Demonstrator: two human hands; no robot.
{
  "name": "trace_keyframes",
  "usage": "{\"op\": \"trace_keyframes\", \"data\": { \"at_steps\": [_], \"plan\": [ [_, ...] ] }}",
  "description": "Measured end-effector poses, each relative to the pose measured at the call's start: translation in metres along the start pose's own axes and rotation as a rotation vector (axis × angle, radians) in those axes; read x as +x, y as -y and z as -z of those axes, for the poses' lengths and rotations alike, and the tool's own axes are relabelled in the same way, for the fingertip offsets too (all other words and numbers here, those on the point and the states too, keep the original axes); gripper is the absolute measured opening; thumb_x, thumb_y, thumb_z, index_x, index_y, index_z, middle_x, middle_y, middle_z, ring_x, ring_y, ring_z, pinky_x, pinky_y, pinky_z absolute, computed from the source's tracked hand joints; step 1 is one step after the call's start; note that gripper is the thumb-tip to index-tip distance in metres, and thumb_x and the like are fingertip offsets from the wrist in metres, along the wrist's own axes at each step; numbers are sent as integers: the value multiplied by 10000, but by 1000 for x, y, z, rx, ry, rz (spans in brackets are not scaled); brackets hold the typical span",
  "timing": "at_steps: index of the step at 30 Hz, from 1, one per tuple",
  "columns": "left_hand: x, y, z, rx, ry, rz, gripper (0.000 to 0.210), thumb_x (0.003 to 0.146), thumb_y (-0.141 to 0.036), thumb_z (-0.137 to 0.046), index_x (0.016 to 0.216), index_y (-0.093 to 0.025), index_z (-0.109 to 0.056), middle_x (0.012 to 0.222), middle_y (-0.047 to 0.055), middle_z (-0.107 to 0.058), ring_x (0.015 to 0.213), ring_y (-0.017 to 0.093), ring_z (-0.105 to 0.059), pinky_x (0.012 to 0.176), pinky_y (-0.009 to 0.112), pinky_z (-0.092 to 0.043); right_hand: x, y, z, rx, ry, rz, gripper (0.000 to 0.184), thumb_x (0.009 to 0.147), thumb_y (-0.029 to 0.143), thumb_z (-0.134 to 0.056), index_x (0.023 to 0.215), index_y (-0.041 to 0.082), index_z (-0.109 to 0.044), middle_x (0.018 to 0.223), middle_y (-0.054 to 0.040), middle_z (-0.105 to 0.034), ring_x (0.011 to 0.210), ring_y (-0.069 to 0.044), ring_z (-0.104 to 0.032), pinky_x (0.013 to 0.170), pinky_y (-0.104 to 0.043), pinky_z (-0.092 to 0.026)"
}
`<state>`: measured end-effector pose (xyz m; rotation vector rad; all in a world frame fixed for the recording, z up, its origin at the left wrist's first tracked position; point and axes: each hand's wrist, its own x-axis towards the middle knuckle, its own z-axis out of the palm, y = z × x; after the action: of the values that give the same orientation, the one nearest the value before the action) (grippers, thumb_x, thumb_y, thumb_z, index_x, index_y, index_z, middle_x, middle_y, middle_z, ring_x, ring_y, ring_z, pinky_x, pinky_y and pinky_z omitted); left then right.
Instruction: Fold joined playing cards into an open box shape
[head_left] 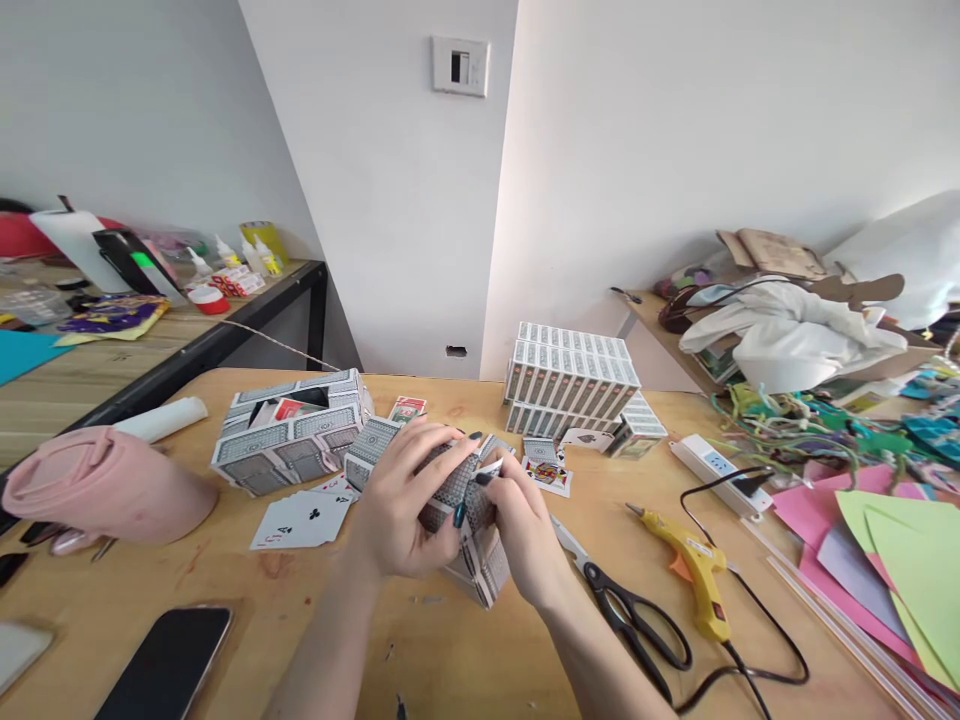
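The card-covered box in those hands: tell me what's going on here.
The person's left hand grips a card-covered box from above, while the right hand pinches a raised bit of card on it. A similar box stands to the left, with loose cards in front of it. The scissors and glue gun lie to the right.

1. You have two hands: a left hand and a right hand.
2. You have one open-topped playing-card box.
3. You have one pair of scissors.
4. You have one yellow glue gun.
5. You have one power strip.
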<state>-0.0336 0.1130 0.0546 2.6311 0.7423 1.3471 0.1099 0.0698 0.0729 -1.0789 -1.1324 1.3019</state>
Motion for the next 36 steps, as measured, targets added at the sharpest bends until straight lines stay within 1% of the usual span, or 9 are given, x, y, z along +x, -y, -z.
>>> {"op": "trace_keyframes", "data": {
  "at_steps": [5,9,12,14,16,21,24,28,36],
  "plan": [
    [-2,3,4,18,-5,83,553,738,-247,-426,1287,-182,-419,1154,132,-478,1082,294,-456,949,506,-352,1,-3,-1,-47,45,-8,181,839,348,-425,735,207,-378,688,39,-365,631,-110,-324,587,-229,-318],
    [1,-3,8,68,74,165,479,787,-325,-397,1245,-195,-447,1075,113,-474,1015,282,-439,887,480,-352,1,-7,-2,-154,20,39,149,837,321,-428,753,205,-388,683,39,-379,617,-107,-326,572,-228,-313],
    [7,-12,11,40,155,283,273,861,-320,-328,1008,-200,-524,919,70,-504,872,230,-452,795,417,-356,0,-6,-3,-223,38,58,119,822,261,-416,727,204,-373,665,44,-362,608,-102,-308,564,-226,-304],
    [11,-17,13,15,193,365,220,895,-280,-296,833,-200,-491,801,34,-499,773,193,-442,747,374,-349,-2,-2,-2,-261,72,51,140,805,225,-416,690,206,-339,643,51,-328,595,-99,-287,559,-226,-297],
    [14,-21,15,10,204,415,225,908,-254,-293,741,-203,-435,723,9,-477,715,174,-425,719,348,-340,-5,2,-1,-294,119,50,143,795,198,-414,680,206,-328,642,51,-319,598,-99,-282,564,-228,-297],
    [14,-20,20,4,121,437,241,911,-259,-315,685,-206,-379,669,-9,-439,684,166,-407,681,335,-316,-7,9,2,-229,217,104,183,885,266,-329,721,200,-376,684,32,-357,639,-109,-321,604,-244,-306],
    [13,-17,22,0,66,449,248,913,-257,-327,674,-205,-372,650,-12,-418,677,164,-395,675,336,-307,-5,5,1,-108,184,57,243,899,369,-358,730,200,-399,662,36,-343,614,-106,-315,580,-239,-300],
    [13,-15,22,-11,57,455,254,915,-264,-334,671,-206,-372,646,-11,-405,681,167,-386,672,341,-303,-1,-1,-1,-17,134,26,305,856,442,-443,673,203,-392,616,43,-322,573,-102,-301,535,-234,-282],
    [15,-16,20,-44,119,439,253,917,-240,-332,668,-202,-353,653,-11,-388,689,160,-378,674,344,-315,0,3,5,-189,182,134,283,872,375,-413,655,197,-372,635,36,-344,596,-101,-326,556,-233,-301]
  ]
}}
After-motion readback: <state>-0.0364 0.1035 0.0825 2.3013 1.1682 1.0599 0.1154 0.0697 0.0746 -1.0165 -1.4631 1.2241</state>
